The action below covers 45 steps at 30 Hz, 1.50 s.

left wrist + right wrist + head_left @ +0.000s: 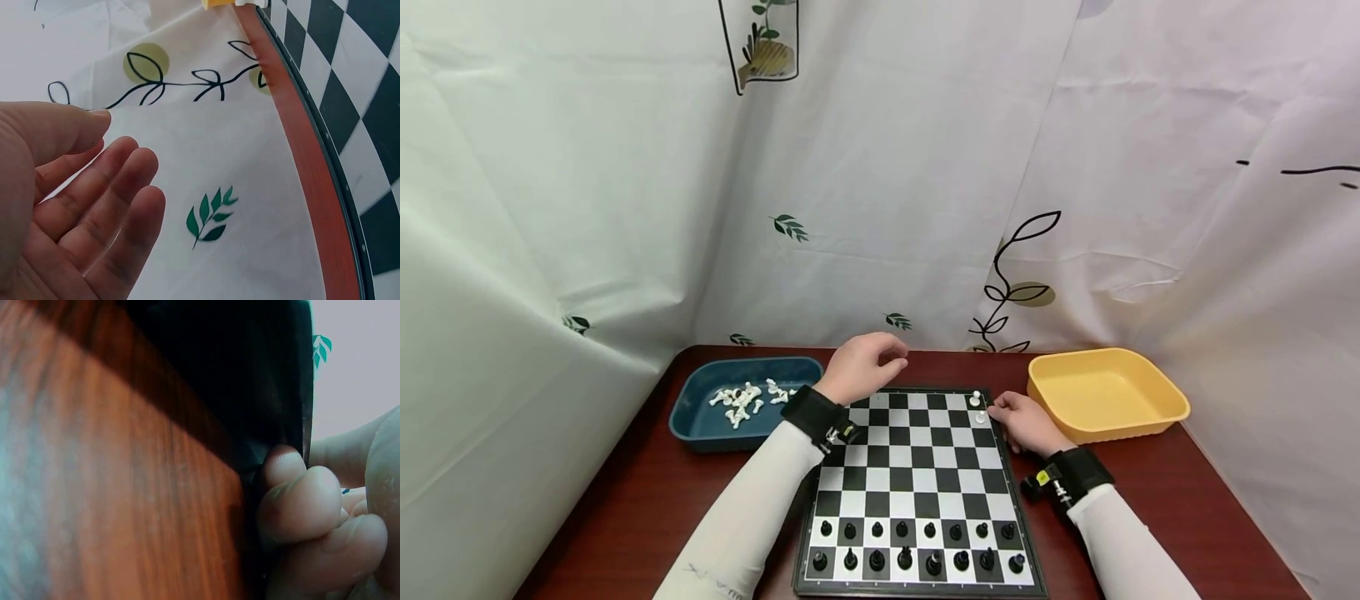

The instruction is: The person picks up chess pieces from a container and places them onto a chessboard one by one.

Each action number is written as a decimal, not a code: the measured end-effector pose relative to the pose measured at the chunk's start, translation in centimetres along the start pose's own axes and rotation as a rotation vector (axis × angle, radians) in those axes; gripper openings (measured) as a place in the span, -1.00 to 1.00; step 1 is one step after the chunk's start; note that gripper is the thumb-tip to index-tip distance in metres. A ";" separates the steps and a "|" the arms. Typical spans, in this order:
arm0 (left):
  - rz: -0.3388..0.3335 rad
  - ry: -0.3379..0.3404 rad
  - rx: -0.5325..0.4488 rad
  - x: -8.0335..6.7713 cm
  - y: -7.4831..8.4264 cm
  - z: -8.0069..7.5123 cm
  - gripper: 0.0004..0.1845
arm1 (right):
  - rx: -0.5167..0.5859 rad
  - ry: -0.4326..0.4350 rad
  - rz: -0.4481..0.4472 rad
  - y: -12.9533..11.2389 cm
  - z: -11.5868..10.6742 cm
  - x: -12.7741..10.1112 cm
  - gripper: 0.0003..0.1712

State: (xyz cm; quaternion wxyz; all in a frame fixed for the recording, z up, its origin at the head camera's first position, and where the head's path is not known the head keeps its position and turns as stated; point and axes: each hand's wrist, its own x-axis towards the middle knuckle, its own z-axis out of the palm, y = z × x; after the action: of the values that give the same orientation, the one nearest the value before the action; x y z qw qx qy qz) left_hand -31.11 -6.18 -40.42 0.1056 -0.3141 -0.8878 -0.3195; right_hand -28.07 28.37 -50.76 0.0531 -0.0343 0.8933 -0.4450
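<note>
A black-and-white chessboard (913,457) lies on the table, with two rows of black chess pieces (905,557) along its near side. At its far right corner stand a white chess piece (975,399) and a white pawn (981,417). My left hand (865,367) hovers over the far left corner, fingers loosely bent; the left wrist view shows nothing between the thumb and fingers (140,219). Beside the far right edge, my right hand (1028,423) grips the board's rim, its curled fingers (306,503) against the dark side; the thumb is partly hidden.
A blue tray (700,437) with several white chess pieces (742,402) stands left of the board. To the right sits a yellow tray (1108,396). A patterned white cloth (880,167) hangs behind the dark red table (1195,508).
</note>
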 end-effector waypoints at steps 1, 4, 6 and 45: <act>-0.002 0.005 0.002 -0.2 -0.1 -0.2 -0.78 | 0.003 -0.001 0.000 0.0 0.0 0.0 -0.79; -0.010 0.029 0.012 -0.9 -0.5 -0.6 -0.79 | 0.015 -0.002 0.005 0.0 -0.1 0.0 -0.80; -0.012 0.046 0.020 -1.3 -0.8 -0.9 -0.80 | 0.021 -0.006 0.005 0.0 -0.1 0.0 -0.80; -0.233 0.250 0.069 -7.2 -9.7 -8.5 -0.76 | 0.022 0.002 0.013 0.1 0.1 0.1 -0.79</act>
State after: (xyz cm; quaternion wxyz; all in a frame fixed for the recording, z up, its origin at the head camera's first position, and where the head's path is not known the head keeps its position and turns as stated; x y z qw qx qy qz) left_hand -31.69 -20.91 -41.49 0.1883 -0.1630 -0.9085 -0.3355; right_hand -28.12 28.36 -50.95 0.0554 -0.0273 0.8886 -0.4545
